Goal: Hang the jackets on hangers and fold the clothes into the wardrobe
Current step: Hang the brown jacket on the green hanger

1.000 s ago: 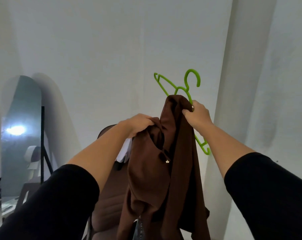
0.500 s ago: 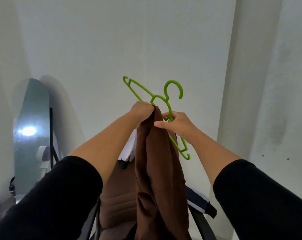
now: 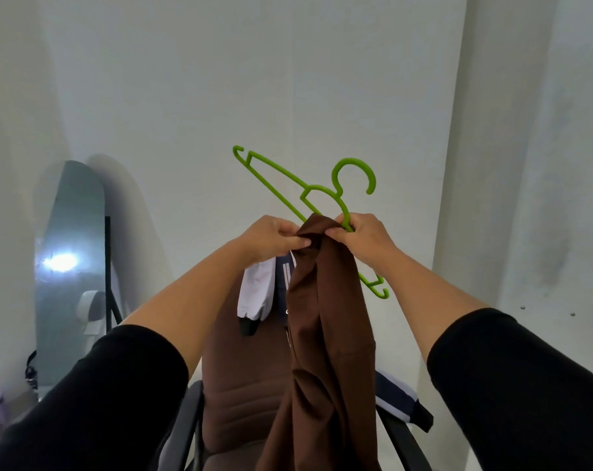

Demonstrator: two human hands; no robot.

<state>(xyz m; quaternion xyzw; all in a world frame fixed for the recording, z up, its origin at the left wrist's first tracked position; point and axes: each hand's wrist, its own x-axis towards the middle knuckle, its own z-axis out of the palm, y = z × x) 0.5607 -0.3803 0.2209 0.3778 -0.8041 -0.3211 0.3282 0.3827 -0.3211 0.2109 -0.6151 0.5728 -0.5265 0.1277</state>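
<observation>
One brown jacket (image 3: 325, 321) hangs in the air in front of the person, held up by its top edge between the two hands. Its cloth falls long and folded down to the bottom of the picture, and it covers part of the chair (image 3: 234, 385) behind it. One green hanger (image 3: 308, 195) is there, tilted: one arm points up to the left, the hook stands up near the middle, and the other arm goes down to the right behind the jacket and the right wrist, its end showing below. The top of the jacket touches the hanger near its neck.

The left hand (image 3: 271, 237) has its fingers curled and pinches the top of the jacket. The right hand (image 3: 363, 234) has its fingers curled around the hanger arm and also around the cloth there. Both forearms are bare, with two black sleeves (image 3: 118, 396) pushed up.

Behind, one brown chair with dark armrests stands against the white wall (image 3: 288, 79). Over it lies one white and dark garment (image 3: 257, 294), half hidden by the left arm and the jacket. At the left one tall mirror (image 3: 70, 266) leans on the wall, with one bright light (image 3: 60, 261) reflected in it
</observation>
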